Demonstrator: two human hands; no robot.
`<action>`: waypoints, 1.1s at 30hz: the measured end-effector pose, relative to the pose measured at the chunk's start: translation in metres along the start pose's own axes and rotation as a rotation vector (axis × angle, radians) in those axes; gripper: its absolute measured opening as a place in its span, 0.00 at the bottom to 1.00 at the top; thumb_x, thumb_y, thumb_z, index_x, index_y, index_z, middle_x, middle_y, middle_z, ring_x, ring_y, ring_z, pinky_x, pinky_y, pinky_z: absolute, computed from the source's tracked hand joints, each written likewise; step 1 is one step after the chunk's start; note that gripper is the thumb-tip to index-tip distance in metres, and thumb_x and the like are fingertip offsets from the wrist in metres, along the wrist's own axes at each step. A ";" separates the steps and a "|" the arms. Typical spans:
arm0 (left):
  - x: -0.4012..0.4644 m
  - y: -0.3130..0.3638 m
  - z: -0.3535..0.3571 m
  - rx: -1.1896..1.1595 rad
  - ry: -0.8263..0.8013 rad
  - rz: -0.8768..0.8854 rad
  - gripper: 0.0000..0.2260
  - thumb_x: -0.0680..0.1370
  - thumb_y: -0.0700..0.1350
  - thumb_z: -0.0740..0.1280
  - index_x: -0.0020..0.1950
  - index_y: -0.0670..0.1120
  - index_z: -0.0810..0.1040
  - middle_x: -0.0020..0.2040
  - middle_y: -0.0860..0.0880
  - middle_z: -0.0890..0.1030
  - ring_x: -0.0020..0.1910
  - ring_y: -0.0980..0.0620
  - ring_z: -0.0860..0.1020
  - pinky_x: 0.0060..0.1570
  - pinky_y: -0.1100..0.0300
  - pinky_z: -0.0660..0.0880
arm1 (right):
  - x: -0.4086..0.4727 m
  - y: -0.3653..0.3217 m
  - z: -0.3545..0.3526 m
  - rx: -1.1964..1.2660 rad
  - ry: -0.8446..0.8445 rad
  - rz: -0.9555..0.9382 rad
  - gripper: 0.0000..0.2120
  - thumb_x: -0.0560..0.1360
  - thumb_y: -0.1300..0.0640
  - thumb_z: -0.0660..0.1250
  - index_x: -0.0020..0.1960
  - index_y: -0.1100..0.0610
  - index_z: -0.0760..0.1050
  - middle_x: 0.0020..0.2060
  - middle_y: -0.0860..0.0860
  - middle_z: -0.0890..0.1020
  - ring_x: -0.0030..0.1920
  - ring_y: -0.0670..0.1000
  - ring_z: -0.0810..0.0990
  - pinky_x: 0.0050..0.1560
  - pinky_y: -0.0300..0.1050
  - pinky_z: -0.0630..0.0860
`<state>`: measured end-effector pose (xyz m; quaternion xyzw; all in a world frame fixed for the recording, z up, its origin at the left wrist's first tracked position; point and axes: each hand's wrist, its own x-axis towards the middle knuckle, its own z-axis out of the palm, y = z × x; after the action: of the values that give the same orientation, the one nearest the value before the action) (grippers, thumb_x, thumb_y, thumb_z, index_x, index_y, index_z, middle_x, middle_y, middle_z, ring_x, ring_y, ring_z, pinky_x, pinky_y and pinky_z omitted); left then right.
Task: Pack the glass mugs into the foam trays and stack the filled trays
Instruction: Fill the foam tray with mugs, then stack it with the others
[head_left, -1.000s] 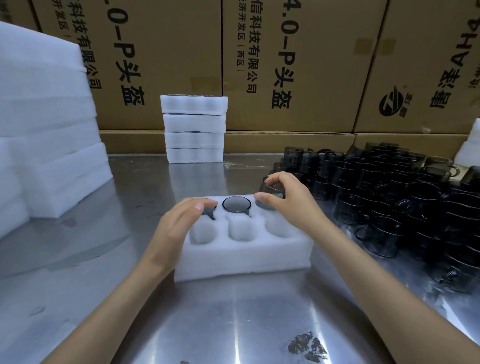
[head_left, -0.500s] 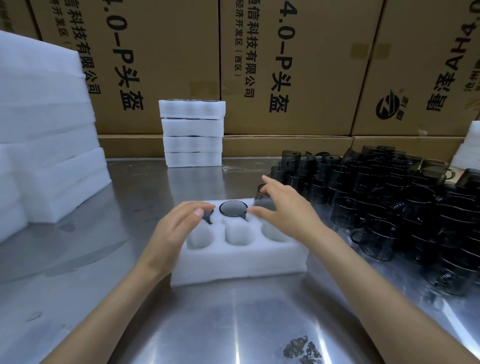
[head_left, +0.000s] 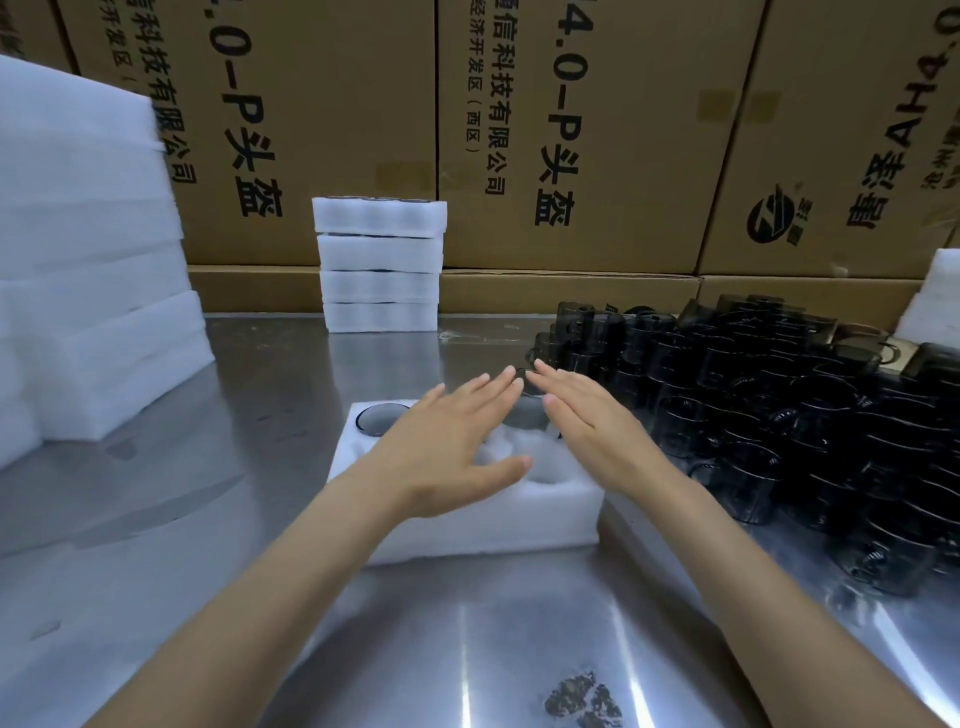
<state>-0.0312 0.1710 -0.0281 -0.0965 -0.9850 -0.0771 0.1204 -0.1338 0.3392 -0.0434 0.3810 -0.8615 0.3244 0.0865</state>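
**Two flat hands over a half-filled foam tray**

Both hands hovered or rested above a white foam tray (head_left: 467, 519), fingers straight and held together, holding nothing. The left hand (head_left: 447, 441) reached in from the lower left, palm down, thumb spread toward the near side, its fingers angled up and to the right across the middle of the tray. The right hand (head_left: 582, 421) came in from the lower right, fingers pointing up and to the left, so that the fingertips of the two hands nearly met over the tray's far edge. Whether either palm pressed the foam could not be told.

The tray was a thick rectangular block of soft, slightly fuzzy foam with round pockets. A dark smoky glass mug (head_left: 376, 418) sat sunk in the far left pocket, its circular rim showing. Another mug (head_left: 524, 415) showed between the hands in the far row. The near right pocket (head_left: 548, 470) looked hollow.

The tray lay on a shiny brushed-metal surface (head_left: 208, 519). Just to the right stood a dense crowd of loose mugs (head_left: 779, 415), dark, translucent and cylindrical with handles. At the far edge stood a stack of four filled trays (head_left: 382, 265). At the left rose a tall pile of foam slabs (head_left: 88, 260). Brown cardboard boxes (head_left: 571, 130) with black printed characters formed the back wall.
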 end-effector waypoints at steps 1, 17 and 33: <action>0.002 -0.001 0.001 -0.005 -0.003 -0.010 0.31 0.79 0.61 0.55 0.78 0.55 0.46 0.77 0.61 0.44 0.75 0.63 0.44 0.74 0.56 0.42 | 0.001 0.001 0.000 -0.008 -0.014 0.006 0.20 0.83 0.52 0.49 0.74 0.48 0.62 0.74 0.40 0.60 0.74 0.41 0.55 0.70 0.36 0.50; -0.009 0.004 0.011 -0.036 0.088 -0.085 0.29 0.76 0.65 0.50 0.73 0.52 0.66 0.73 0.57 0.66 0.73 0.57 0.61 0.70 0.58 0.53 | -0.009 0.001 0.007 0.038 -0.110 0.147 0.21 0.83 0.48 0.48 0.74 0.48 0.64 0.74 0.40 0.62 0.74 0.43 0.55 0.72 0.43 0.53; -0.035 0.011 0.006 0.063 0.515 0.050 0.17 0.77 0.51 0.55 0.40 0.46 0.81 0.38 0.51 0.80 0.36 0.46 0.76 0.35 0.54 0.72 | -0.044 0.007 -0.018 -0.509 0.259 0.550 0.18 0.78 0.56 0.57 0.67 0.57 0.68 0.66 0.55 0.69 0.64 0.58 0.62 0.51 0.51 0.71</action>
<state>0.0033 0.1762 -0.0413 -0.0942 -0.9211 -0.0656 0.3720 -0.1101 0.3802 -0.0499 0.0585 -0.9662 0.1567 0.1960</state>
